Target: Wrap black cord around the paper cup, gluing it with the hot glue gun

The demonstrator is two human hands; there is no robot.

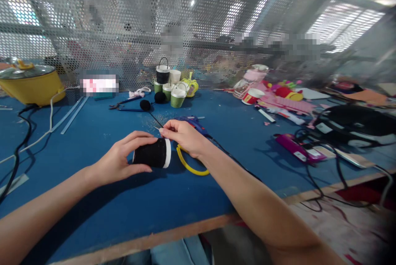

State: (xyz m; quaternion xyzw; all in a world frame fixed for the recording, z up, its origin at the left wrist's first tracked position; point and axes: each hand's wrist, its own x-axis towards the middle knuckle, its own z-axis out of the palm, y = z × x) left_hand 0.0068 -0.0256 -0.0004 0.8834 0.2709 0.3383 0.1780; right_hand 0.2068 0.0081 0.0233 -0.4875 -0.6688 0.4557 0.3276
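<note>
My left hand (pixel 116 161) is wrapped round a small black cup (pixel 150 153) with a white rim, tipped on its side with the rim facing right. Just above that rim, my right hand (pixel 182 136) pinches a thin, light, pointed piece (pixel 157 128), too small to name. A black strand (pixel 156 119) runs from near these fingertips to a ball of black yarn (pixel 145 105). Under my right wrist lies a yellow curved band (pixel 192 169). Behind that hand a blue glue gun (pixel 195 124) is partly hidden, its dark cord trailing right.
Several small cups (pixel 178 97), green, black and white, stand at the back. Pliers (pixel 119 104) lie left of them. A yellow electric pot (pixel 32 83) is far left. On the right are a purple case (pixel 297 149), cables, a black bag (pixel 355 125) and pink scraps. Perforated metal (pixel 136 30) rises behind.
</note>
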